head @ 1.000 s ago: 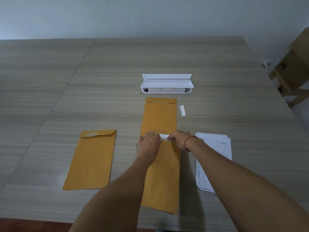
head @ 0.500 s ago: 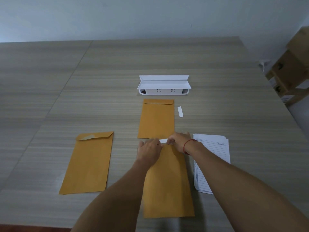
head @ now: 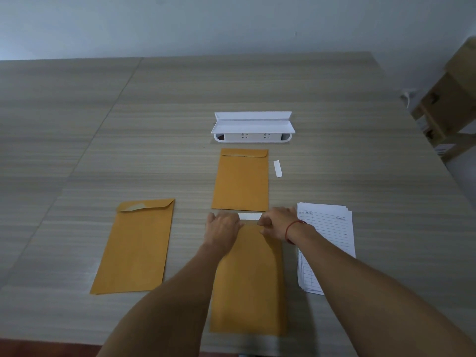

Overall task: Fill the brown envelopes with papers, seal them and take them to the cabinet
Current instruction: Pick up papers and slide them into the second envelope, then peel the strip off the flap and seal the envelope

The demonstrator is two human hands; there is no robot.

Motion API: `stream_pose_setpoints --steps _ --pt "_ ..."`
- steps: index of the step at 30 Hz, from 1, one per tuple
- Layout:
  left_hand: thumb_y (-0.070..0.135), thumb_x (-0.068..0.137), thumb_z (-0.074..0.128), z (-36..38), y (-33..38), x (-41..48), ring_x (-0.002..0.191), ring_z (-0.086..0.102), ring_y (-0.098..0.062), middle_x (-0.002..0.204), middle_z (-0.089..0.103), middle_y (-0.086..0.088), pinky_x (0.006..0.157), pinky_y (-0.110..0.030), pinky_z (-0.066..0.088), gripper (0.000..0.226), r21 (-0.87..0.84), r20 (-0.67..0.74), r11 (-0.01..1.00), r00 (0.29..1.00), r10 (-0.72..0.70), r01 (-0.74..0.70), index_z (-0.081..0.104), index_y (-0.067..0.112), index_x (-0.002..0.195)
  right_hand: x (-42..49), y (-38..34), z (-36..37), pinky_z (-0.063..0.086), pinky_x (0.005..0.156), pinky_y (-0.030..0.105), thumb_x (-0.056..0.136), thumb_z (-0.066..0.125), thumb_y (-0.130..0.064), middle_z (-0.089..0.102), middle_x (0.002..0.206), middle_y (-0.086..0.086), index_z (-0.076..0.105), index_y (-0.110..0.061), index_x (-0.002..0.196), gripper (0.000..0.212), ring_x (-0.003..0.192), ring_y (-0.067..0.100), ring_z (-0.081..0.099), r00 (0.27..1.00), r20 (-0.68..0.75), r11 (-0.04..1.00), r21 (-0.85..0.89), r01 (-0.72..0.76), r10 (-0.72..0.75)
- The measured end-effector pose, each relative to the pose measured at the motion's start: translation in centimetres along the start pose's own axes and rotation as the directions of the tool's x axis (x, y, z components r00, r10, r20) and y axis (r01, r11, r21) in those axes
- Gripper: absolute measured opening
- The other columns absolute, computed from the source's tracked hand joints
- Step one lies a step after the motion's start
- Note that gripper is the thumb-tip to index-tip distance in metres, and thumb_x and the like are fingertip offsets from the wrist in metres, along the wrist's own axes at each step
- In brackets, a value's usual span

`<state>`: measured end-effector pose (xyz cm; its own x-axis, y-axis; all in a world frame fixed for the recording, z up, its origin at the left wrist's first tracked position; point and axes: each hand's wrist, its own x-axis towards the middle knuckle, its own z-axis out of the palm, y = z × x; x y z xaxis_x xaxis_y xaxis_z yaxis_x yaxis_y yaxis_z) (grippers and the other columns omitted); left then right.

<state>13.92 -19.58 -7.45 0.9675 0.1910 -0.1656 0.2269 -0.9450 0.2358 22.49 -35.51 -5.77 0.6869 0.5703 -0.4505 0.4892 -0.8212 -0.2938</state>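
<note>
A brown envelope (head: 248,276) lies lengthwise in front of me on the table. My left hand (head: 222,229) presses on its top left corner. My right hand (head: 277,224), a red string round its wrist, pinches at the top right corner. Between the two hands shows a white strip (head: 249,216) along the envelope's flap edge. A second brown envelope (head: 240,180) lies just beyond, flap folded down. A third brown envelope (head: 136,247) lies to the left with its flap raised. A stack of lined papers (head: 332,233) sits to the right, partly under my right forearm.
A white open box (head: 252,127) stands behind the far envelope. A loose white strip (head: 277,168) lies right of that envelope. Cardboard boxes (head: 453,99) stand off the table's right edge. The wooden table (head: 103,124) reaches to the wall.
The near envelope has slid toward me and turned straight, parting from the far one. Both hands stayed on its top edge, and more of the white strip shows between them.
</note>
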Motion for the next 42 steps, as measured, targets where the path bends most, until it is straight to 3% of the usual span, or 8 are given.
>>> stream_pose_setpoints --steps 5,8,12,16,21,29,37,42 --pt "0.035 0.1 0.041 0.9 0.0 -0.1 0.111 0.051 -0.019 0.106 0.064 0.0 0.092 -0.032 0.031 0.03 -0.058 -0.001 0.998 1.0 -0.023 0.022 0.064 0.015 0.099 0.1 -0.2 0.5 0.027 0.1 0.035 0.09 0.06 -0.035 0.067 0.114 -0.007 0.066 -0.03 0.112 0.023 0.113 0.018 0.055 0.999 0.003 0.998 0.047 -0.046 0.046" --pt "0.034 0.093 0.055 1.3 -0.4 -0.2 0.119 0.048 -0.021 0.119 0.058 -0.001 0.097 -0.033 0.037 0.029 -0.113 -0.015 0.993 0.999 -0.045 0.043 0.062 0.016 0.114 -0.2 -0.3 0.7 0.029 0.102 0.033 0.089 0.062 -0.031 0.068 0.11 -0.006 0.067 -0.026 0.107 0.019 0.11 0.017 0.057 0.995 -0.043 0.984 0.158 -0.084 0.092" --pt "0.038 0.091 0.058 1.7 -0.5 -1.1 0.132 0.042 -0.019 0.14 0.048 -0.001 0.107 -0.031 0.037 0.054 -0.084 -0.026 0.994 0.997 -0.075 0.073 0.045 0.012 0.137 -0.4 -0.7 1.3 0.05 0.094 0.033 0.089 0.064 -0.03 0.067 0.109 0.0 0.064 -0.018 0.108 0.022 0.103 0.019 0.062 0.962 -0.118 0.907 0.379 -0.185 0.245" --pt "0.035 0.098 0.047 1.8 -0.2 -1.5 0.146 0.023 -0.017 0.158 0.024 -0.004 0.116 -0.027 0.023 0.064 -0.137 0.052 0.984 0.993 -0.108 0.114 0.022 0.008 0.151 0.0 -1.2 2.1 0.052 0.091 0.037 0.087 0.067 -0.033 0.067 0.107 0.0 0.063 -0.019 0.106 0.025 0.101 0.021 0.063 0.929 -0.123 0.841 0.478 -0.252 0.348" --pt "0.034 0.1 0.043 1.5 0.1 -1.2 0.149 0.013 -0.016 0.161 0.014 -0.004 0.117 -0.029 0.022 0.064 -0.165 0.119 0.975 0.985 -0.128 0.147 0.016 0.008 0.152 0.4 -1.6 2.5 0.053 0.086 0.033 0.084 0.069 -0.036 0.07 0.105 0.0 0.067 -0.019 0.101 0.024 0.098 0.021 0.065 0.862 -0.175 0.774 0.548 -0.316 0.476" --pt "0.034 0.101 0.041 1.4 0.0 -1.0 0.149 0.009 -0.014 0.162 0.009 -0.003 0.119 -0.028 0.019 0.064 -0.135 0.142 0.978 0.98 -0.138 0.157 0.014 0.009 0.153 1.3 -2.7 2.7 0.053 0.084 0.032 0.083 0.071 -0.034 0.072 0.1 -0.001 0.068 -0.02 0.097 0.019 0.096 0.02 0.066 0.817 -0.179 0.719 0.599 -0.352 0.549" --pt "0.036 0.101 0.04 0.9 0.1 -0.8 0.149 0.008 -0.014 0.162 0.006 -0.001 0.118 -0.029 0.02 0.064 -0.073 0.173 0.986 0.976 -0.134 0.148 0.013 0.01 0.153 1.5 -2.6 1.7 0.048 0.085 0.029 0.081 0.076 -0.026 0.071 0.103 0.0 0.071 -0.021 0.088 0.01 0.101 0.023 0.065 0.809 -0.07 0.629 0.67 -0.395 0.584" --pt "0.037 0.101 0.039 0.4 0.2 -0.8 0.149 0.011 -0.016 0.162 0.006 -0.002 0.117 -0.029 0.022 0.064 -0.033 0.198 0.989 0.971 -0.132 0.141 0.013 0.01 0.153 1.7 -3.0 2.0 0.048 0.093 0.033 0.083 0.072 -0.029 0.072 0.102 -0.003 0.071 -0.026 0.084 0.003 0.103 0.021 0.064 0.809 -0.091 0.663 0.629 -0.405 0.581"
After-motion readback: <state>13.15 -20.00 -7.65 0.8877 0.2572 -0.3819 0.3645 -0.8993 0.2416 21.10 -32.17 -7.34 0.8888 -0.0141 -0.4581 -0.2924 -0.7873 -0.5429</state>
